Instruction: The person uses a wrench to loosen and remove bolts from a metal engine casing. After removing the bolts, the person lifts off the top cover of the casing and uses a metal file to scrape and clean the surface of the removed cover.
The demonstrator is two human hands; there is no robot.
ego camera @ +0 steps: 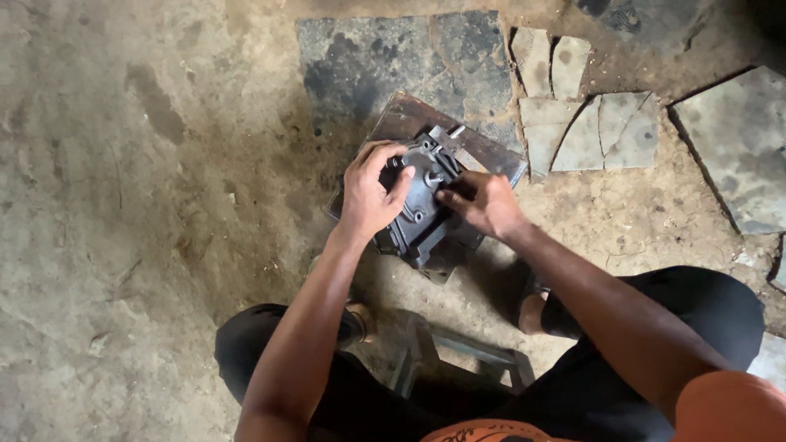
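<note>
A dark grey cast metal part (423, 199) with ribs and small holes lies on a rusty flat metal plate (409, 117) on the ground. My left hand (370, 196) grips the part's left edge, fingers curled over its top. My right hand (483, 202) rests on the part's right side, fingertips pinched together against its surface; whether they hold a small piece cannot be told. Both forearms reach down from the bottom of the view.
The ground is rough dirt and concrete (123, 205). Broken stone slabs (585, 115) lie at the upper right and a larger slab (737, 147) at the far right. A low metal stool (458, 352) stands between my legs in black trousers.
</note>
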